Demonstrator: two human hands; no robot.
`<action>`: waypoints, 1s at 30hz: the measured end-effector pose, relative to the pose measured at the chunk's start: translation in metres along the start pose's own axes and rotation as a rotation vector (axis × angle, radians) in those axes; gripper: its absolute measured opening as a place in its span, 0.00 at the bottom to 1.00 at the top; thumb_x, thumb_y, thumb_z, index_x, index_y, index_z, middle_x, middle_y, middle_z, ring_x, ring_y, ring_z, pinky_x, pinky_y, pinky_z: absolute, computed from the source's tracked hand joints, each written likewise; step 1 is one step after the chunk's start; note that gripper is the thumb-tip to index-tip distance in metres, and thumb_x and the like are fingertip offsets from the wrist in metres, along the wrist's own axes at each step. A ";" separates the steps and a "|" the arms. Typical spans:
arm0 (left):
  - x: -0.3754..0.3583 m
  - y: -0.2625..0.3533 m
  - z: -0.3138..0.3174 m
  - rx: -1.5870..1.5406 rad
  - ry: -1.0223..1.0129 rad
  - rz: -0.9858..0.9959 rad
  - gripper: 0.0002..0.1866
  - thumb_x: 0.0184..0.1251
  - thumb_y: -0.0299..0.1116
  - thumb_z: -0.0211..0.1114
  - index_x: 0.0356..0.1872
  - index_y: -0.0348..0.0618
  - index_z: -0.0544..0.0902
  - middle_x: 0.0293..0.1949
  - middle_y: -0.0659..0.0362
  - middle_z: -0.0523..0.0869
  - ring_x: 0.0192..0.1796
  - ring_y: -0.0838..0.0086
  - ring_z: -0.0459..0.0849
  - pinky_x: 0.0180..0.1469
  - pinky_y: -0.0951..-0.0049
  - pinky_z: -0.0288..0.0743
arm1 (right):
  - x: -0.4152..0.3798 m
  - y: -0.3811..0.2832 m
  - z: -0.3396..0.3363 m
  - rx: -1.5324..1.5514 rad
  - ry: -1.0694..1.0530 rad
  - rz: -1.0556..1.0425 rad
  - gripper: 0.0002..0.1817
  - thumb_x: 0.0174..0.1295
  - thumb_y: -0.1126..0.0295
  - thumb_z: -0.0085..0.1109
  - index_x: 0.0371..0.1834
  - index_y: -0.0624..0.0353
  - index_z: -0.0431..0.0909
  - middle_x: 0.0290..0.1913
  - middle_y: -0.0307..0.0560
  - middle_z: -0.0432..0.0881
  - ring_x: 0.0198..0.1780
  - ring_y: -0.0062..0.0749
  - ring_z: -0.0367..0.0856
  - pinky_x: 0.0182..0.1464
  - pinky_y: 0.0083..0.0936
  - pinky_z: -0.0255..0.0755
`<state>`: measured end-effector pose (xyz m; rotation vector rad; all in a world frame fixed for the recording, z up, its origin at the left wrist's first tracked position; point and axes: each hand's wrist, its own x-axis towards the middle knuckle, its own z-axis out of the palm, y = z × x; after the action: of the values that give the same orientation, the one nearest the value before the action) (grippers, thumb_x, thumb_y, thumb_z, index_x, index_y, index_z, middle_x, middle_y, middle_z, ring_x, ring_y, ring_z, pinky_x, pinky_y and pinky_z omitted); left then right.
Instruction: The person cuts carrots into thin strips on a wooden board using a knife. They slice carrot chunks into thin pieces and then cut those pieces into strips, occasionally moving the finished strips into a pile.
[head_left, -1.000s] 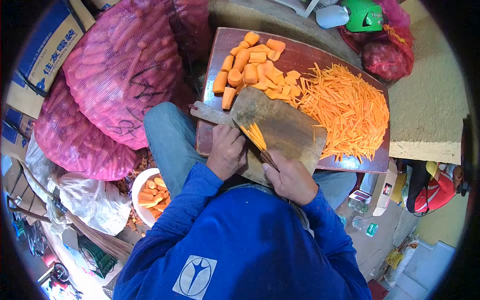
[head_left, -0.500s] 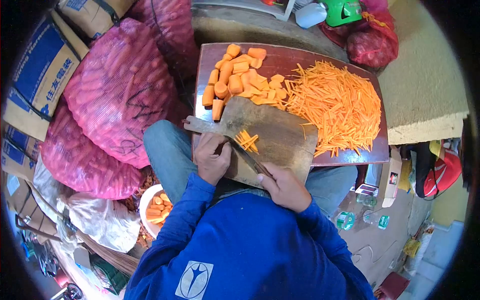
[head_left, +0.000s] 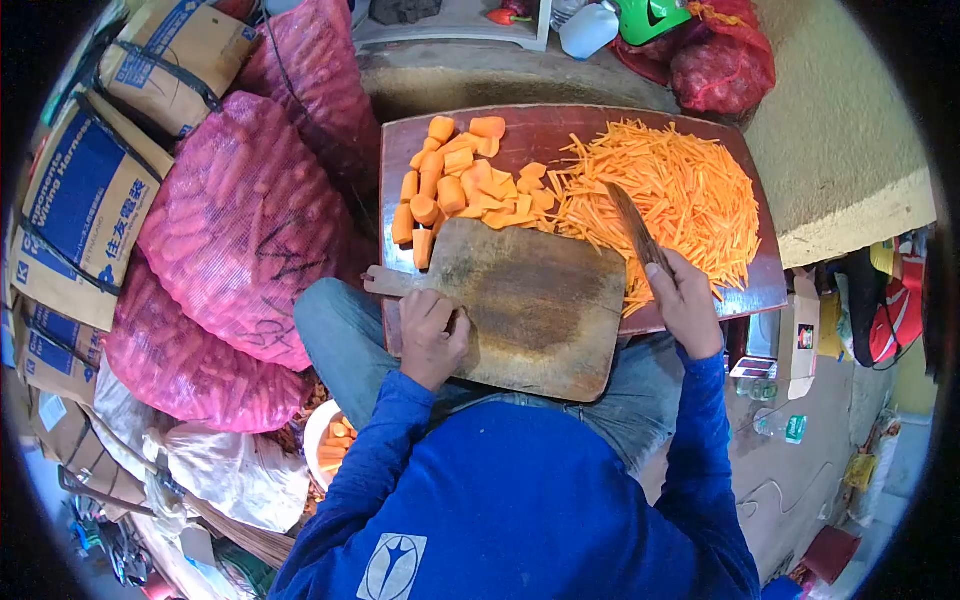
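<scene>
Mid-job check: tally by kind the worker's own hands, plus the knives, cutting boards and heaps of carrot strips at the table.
Hands: 2 (left hand, right hand)
Knife: 1, in the right hand
Cutting board: 1
Heap of carrot strips: 1
Total: 5

Your right hand [head_left: 688,308] held a knife [head_left: 634,226] by shredded carrots [head_left: 680,195]; your left hand [head_left: 432,338] curled at the left of the cutting board [head_left: 535,310].
</scene>
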<state>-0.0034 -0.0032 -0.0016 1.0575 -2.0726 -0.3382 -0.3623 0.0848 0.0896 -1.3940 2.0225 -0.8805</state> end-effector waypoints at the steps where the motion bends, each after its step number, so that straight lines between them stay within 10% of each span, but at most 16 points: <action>1: 0.000 -0.001 0.001 0.011 -0.007 -0.004 0.07 0.54 0.21 0.74 0.32 0.42 0.85 0.35 0.55 0.81 0.42 0.55 0.80 0.48 0.56 0.70 | -0.005 -0.004 0.000 0.059 0.046 0.010 0.14 0.79 0.67 0.63 0.57 0.68 0.84 0.30 0.57 0.82 0.34 0.34 0.84 0.40 0.34 0.77; 7: 0.003 0.002 0.001 0.055 -0.032 0.022 0.08 0.54 0.22 0.74 0.31 0.43 0.83 0.35 0.55 0.80 0.43 0.55 0.80 0.50 0.55 0.70 | -0.021 -0.003 0.028 0.056 -0.060 -0.047 0.14 0.77 0.68 0.65 0.55 0.69 0.84 0.29 0.58 0.82 0.30 0.36 0.83 0.37 0.36 0.77; 12: 0.005 0.002 0.000 0.051 -0.059 0.007 0.08 0.55 0.22 0.74 0.32 0.43 0.84 0.36 0.55 0.82 0.43 0.56 0.81 0.50 0.55 0.70 | -0.043 -0.024 0.030 -0.058 -0.001 -0.207 0.19 0.73 0.64 0.69 0.60 0.64 0.82 0.36 0.68 0.87 0.41 0.67 0.89 0.40 0.52 0.81; 30: 0.027 0.000 -0.007 0.142 -0.110 -0.025 0.13 0.62 0.29 0.78 0.48 0.43 0.90 0.49 0.54 0.86 0.56 0.54 0.82 0.61 0.53 0.71 | -0.089 -0.026 0.067 -0.265 -0.127 -0.298 0.23 0.61 0.66 0.76 0.58 0.60 0.83 0.46 0.56 0.85 0.49 0.59 0.87 0.49 0.49 0.82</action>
<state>-0.0082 -0.0233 0.0172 1.1728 -2.2096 -0.2696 -0.2689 0.1480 0.0710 -1.8847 1.9172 -0.6370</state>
